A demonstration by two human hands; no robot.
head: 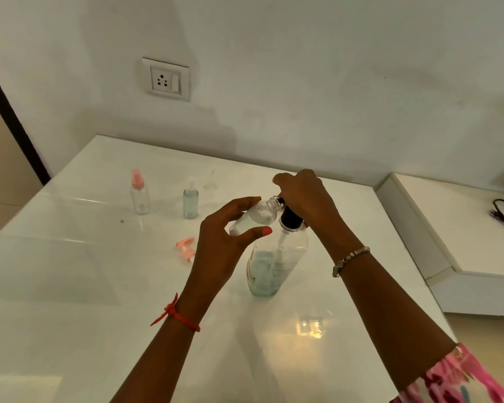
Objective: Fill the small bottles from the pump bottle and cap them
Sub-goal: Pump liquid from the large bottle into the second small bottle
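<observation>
Left hand (223,245) round small bottle (253,220) — right hand (306,199) atop pump (291,219) (table edge (405,238) well right)

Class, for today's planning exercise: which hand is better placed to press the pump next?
Right, probably. The right hand is curled over the pump, while the left hand holds the small bottle tilted, mouth at the spout.

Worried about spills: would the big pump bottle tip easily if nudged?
Likely stable: the pump bottle holds liquid only in its lower half, keeping weight low. Yet it's tall and narrow, and the glossy table may let it slide.
</observation>
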